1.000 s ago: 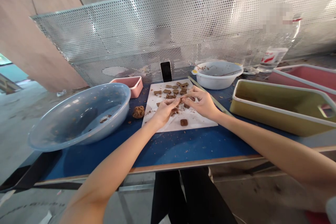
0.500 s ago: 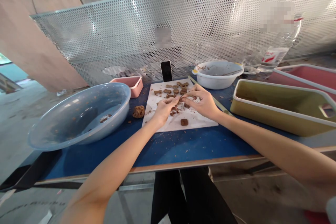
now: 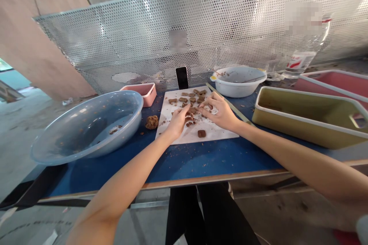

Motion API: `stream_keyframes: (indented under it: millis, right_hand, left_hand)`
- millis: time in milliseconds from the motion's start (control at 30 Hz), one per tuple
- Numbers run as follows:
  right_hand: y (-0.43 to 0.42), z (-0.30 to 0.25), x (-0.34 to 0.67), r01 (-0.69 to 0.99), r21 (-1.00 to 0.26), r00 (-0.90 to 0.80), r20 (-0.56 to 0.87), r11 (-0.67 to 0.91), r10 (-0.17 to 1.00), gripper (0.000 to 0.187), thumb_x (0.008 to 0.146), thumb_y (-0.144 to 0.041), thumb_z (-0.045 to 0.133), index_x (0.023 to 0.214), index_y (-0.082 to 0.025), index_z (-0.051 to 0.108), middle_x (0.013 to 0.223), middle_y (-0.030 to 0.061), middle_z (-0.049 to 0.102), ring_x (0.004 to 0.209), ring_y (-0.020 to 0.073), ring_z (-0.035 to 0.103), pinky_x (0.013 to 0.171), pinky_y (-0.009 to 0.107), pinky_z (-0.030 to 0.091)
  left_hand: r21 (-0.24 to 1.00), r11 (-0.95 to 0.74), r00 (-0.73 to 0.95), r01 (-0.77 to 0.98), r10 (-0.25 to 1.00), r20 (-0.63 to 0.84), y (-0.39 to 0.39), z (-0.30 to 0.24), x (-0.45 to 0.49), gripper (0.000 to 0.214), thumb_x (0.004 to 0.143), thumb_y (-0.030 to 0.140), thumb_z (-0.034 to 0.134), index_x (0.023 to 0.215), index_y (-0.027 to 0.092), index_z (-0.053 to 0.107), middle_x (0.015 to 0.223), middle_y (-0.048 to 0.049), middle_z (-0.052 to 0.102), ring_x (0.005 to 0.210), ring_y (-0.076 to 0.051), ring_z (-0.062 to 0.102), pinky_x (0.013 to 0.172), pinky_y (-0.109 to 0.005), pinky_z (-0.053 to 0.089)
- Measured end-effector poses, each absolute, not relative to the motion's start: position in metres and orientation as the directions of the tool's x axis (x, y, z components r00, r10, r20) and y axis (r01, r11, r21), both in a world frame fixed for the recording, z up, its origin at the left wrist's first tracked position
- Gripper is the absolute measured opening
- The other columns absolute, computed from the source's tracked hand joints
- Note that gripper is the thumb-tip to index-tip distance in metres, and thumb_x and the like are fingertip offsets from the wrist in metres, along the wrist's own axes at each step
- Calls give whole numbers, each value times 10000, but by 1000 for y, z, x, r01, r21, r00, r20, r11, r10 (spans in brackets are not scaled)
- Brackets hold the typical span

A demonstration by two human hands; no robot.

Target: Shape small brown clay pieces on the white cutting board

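Over the white board (image 3: 220,133) my two hands meet at a small brown clay-like piece (image 3: 193,110). My left hand (image 3: 177,121) pinches its left end between thumb and fingers. At the other end, the fingertips of my right hand (image 3: 220,113) close on the piece, with the fingers curved. Behind the hands lie several small brown bone-shaped pieces (image 3: 183,100). Brown crumbs and broken bits (image 3: 190,124) are scattered below the fingers. Close to the board's front edge sits a rounded brown square block (image 3: 201,133). My fingers partly cover the pieces in the middle.
Left of the board are a rough brown lump (image 3: 151,122), a large blue basin (image 3: 86,149) and a pink basket (image 3: 149,97). A phone (image 3: 182,78) stands behind. At right are a white basin (image 3: 238,90), a flat strip (image 3: 237,111), an olive bin (image 3: 299,130) and a bottle (image 3: 300,61).
My fingertips have moved a little apart, and more of the brown piece shows between them. My left fingers point more upward. The other things stay where they were.
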State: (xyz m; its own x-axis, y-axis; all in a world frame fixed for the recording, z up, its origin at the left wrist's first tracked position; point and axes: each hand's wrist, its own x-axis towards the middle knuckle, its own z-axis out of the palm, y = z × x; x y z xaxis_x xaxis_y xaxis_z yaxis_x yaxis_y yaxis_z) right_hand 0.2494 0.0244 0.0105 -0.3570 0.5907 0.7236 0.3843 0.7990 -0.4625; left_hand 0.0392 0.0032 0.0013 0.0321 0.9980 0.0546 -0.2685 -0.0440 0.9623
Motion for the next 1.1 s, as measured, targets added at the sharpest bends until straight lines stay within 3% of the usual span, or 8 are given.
stream_keyframes:
  millis: [233, 467, 567, 667, 833, 1000, 1100]
  right_hand:
    - [35, 4, 250, 413, -412, -510, 634, 812, 582, 512, 1140, -413, 484, 684, -192, 556, 832, 22, 535, 802, 184, 555, 884, 435, 369]
    - [31, 1, 247, 430, -441, -486, 623, 788, 613, 236, 1054, -471, 693, 1081, -246, 759, 1101, 79, 621, 1067, 275, 635, 1000, 482, 387]
    - [29, 1, 247, 410, -430, -532, 604, 805, 594, 257, 1075, -461, 665, 1004, -235, 765, 1069, 70, 631, 1036, 255, 638, 1031, 497, 378]
    - [29, 1, 248, 387, -418, -586, 577, 822, 569, 448, 1142, -453, 532, 833, -214, 752, 989, 56, 625, 966, 221, 630, 1033, 494, 364]
    - [31, -2, 247, 403, -421, -532, 614, 812, 583, 298, 1067, -523, 681, 1041, -248, 790, 1048, 56, 629, 945, 220, 616, 1021, 470, 390]
    - [35, -6, 246, 370, -356, -643, 569, 858, 513, 507, 1158, -487, 495, 825, -221, 767, 938, 57, 621, 908, 217, 590, 1002, 469, 385]
    - [38, -9, 248, 363, -282, -689, 561, 888, 460, 396, 1137, -501, 546, 977, -230, 786, 1059, 88, 645, 985, 249, 599, 1007, 477, 398]
  left_hand:
    - [959, -60, -23, -278, 998, 55, 5, 3, 37, 241, 836, 408, 858, 878, 174, 823, 959, -100, 792, 750, -162, 629, 692, -298, 473]
    - [953, -43, -8, -300, 999, 43, 4, 2, 37, 208, 863, 375, 815, 860, 167, 825, 932, -105, 791, 736, -151, 617, 696, -289, 482]
    - [954, -47, -10, -296, 999, 46, 4, 3, 36, 222, 880, 393, 802, 887, 173, 830, 976, -112, 802, 746, -153, 625, 709, -292, 487]
    - [959, -46, -3, -281, 999, 47, 4, 4, 36, 235, 886, 414, 795, 888, 181, 831, 989, -109, 806, 732, -149, 620, 705, -294, 482]
    - [959, -40, 14, -279, 999, 46, 4, 5, 35, 232, 887, 412, 778, 875, 189, 840, 954, -97, 797, 734, -152, 622, 706, -294, 485]
    - [960, -28, 3, -279, 1000, 30, 3, 5, 34, 226, 885, 390, 749, 839, 185, 832, 970, -99, 795, 731, -144, 611, 702, -286, 478]
    - [964, -45, 6, -264, 999, 48, 2, 5, 34, 221, 878, 382, 737, 829, 189, 833, 959, -95, 789, 736, -148, 600, 700, -279, 476]
